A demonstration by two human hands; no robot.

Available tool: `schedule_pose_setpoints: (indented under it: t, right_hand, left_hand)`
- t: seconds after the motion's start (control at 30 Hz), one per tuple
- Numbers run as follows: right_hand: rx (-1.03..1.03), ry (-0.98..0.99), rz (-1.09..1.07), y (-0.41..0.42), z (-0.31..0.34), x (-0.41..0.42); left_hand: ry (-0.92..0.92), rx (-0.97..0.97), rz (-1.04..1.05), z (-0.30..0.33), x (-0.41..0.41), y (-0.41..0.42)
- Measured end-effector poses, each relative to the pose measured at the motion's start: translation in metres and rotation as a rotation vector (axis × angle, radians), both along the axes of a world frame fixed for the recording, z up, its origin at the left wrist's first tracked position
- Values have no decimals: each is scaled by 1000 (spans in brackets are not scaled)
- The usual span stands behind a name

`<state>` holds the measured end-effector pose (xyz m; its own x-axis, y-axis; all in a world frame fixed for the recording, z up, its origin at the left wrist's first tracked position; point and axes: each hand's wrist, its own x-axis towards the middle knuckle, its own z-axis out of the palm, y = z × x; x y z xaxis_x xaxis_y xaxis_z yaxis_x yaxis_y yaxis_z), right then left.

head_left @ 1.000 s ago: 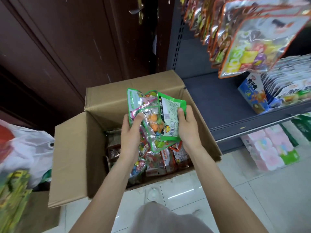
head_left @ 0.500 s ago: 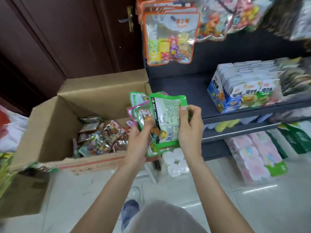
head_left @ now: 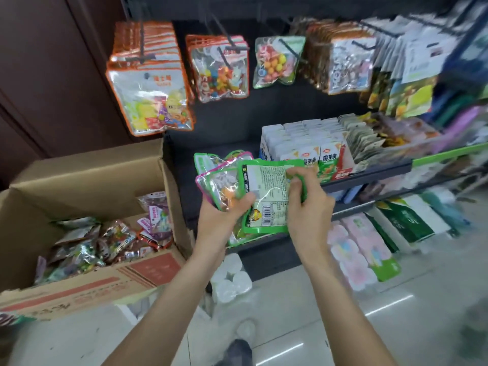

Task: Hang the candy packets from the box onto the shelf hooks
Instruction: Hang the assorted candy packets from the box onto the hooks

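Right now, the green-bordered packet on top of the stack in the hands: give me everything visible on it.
The green-bordered packet is a flat, glossy plastic pouch, crinkled, with its back facing the camera: a pale printed label, a barcode near the bottom and a small cartoon figure at the lower left corner. It stands roughly upright, frontmost in a fanned stack of packets. The right hand pinches its upper right edge; the left hand grips the stack at its lower left, thumb over this packet's left side. It is held in front of the shelf, not yet on a hook.

A shop aisle: candy packets [head_left: 149, 97] on shelf hooks [head_left: 144, 40], stocked shelves [head_left: 369, 175], open stock box [head_left: 87, 178].
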<state>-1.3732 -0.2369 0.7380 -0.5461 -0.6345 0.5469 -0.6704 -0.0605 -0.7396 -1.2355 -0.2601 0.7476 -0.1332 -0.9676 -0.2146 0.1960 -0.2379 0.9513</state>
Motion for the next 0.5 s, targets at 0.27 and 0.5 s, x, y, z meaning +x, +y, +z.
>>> schedule_pose_setpoints:
  t: [0.27,0.5]
  right_hand:
    - [190,-571,704,-4,31,-80]
    - [134,52,658,-41,42,-141]
  left_hand:
    - [112,151,-165,-7,-39,-50]
    - [133,136,-314,4,-68,-78]
